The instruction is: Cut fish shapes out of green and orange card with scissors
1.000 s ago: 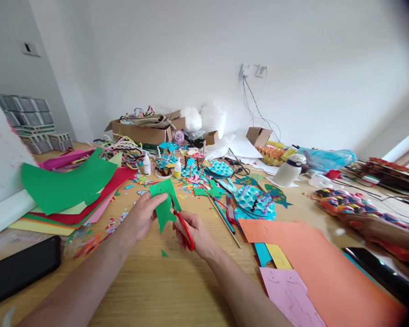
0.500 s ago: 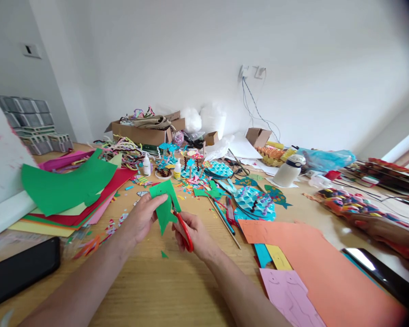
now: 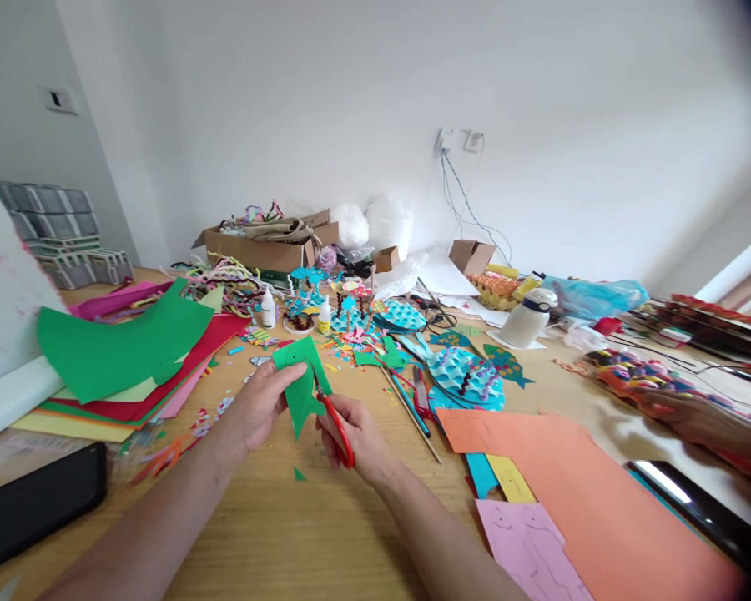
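Observation:
My left hand [image 3: 264, 404] pinches a piece of green paper [image 3: 299, 390] between thumb and fingers, holding it above the table. Red-handled scissors [image 3: 339, 432] are in my right hand [image 3: 358, 436], its fingers wrapped around the handles. The scissor blades meet the paper along a cut running up from its right side. A small green scrap [image 3: 299, 474] lies on the wooden table just below. Behind the paper are bits of coloured paper and two small glue bottles [image 3: 268, 309].
Green, red and other coloured sheets [image 3: 122, 346] are piled at left beside a black phone [image 3: 43, 505]. On the right lie an orange sheet [image 3: 592, 501], a pink sheet with drawn outlines [image 3: 526, 542], and a blue wavy-patterned craft [image 3: 456, 376]. A cardboard box [image 3: 256, 249] stands behind.
The view has shifted slightly. Both hands, the green paper and the scissors keep nearly the same places relative to each other.

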`<state>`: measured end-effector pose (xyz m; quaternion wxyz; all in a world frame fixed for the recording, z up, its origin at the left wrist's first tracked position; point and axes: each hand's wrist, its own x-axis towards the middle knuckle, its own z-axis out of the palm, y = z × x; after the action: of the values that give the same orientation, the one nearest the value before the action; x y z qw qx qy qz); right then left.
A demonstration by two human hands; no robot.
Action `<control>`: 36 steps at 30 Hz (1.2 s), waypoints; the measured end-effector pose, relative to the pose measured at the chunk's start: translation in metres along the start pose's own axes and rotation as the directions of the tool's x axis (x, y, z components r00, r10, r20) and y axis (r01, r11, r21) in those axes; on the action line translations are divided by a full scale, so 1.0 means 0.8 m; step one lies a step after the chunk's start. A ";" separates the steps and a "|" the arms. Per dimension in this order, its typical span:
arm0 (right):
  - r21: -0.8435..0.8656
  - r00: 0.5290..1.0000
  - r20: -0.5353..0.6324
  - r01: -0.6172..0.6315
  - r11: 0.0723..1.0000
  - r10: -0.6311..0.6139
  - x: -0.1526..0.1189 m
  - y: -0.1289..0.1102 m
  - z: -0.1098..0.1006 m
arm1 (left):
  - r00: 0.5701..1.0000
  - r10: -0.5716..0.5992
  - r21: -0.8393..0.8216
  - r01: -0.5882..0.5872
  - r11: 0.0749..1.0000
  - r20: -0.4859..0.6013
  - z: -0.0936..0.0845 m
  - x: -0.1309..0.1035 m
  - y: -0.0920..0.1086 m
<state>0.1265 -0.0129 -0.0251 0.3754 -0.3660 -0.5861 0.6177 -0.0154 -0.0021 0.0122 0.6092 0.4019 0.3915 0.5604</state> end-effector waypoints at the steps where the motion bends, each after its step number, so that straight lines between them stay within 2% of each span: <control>1: -0.006 1.000 -0.001 0.000 1.000 0.000 0.000 0.000 0.000 | 1.000 0.001 0.001 -0.001 1.000 -0.005 0.000 0.000 0.000; 5: -0.021 1.000 0.002 0.000 1.000 0.000 0.000 -0.001 0.000 | 0.999 0.017 -0.001 -0.017 1.000 -0.037 0.001 0.000 -0.002; 9: -0.026 1.000 0.007 0.001 1.000 -0.001 0.000 -0.001 0.000 | 0.999 0.034 0.012 -0.033 0.999 -0.023 0.001 0.001 -0.002; 18: -0.033 0.999 0.022 0.025 0.999 -0.025 0.001 0.001 -0.002 | 0.999 -0.007 -0.010 0.007 1.000 -0.050 0.004 -0.004 0.006; 29: -0.044 1.000 0.008 0.011 0.999 -0.011 -0.002 -0.007 0.000 | 0.999 -0.041 -0.023 0.042 0.999 0.019 -0.008 0.003 0.004; 36: -0.038 1.000 0.015 0.005 0.999 -0.004 -0.001 -0.006 -0.002 | 1.000 -0.016 -0.045 0.015 0.999 -0.022 -0.004 0.000 0.006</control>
<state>0.1282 -0.0132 -0.0203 0.3654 -0.3672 -0.6013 0.6084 -0.0202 -0.0020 0.0159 0.6179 0.3791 0.3886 0.5687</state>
